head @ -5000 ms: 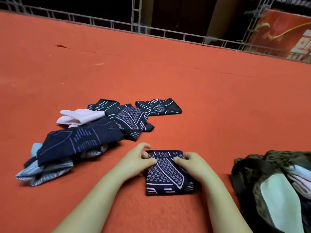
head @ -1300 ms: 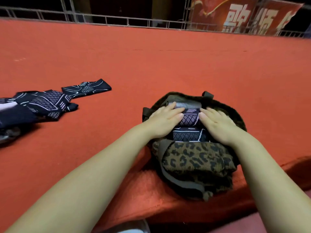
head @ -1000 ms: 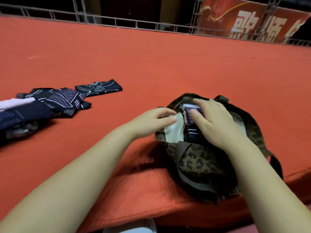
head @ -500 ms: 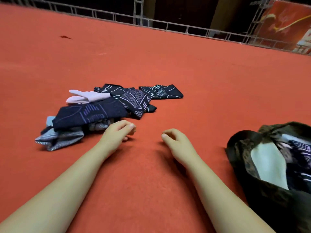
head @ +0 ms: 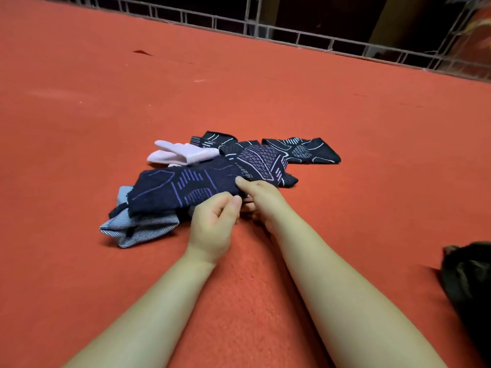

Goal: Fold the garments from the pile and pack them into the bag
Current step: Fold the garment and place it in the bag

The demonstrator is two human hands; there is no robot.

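On red carpet [head: 345,128], metal railing [head: 292,35] behind

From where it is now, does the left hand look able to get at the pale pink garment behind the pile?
Probably yes. The left hand pinches the navy garment on top of the pile, and the pale pink garment lies just beyond it, uncovered on top. Only the navy piece lies between.
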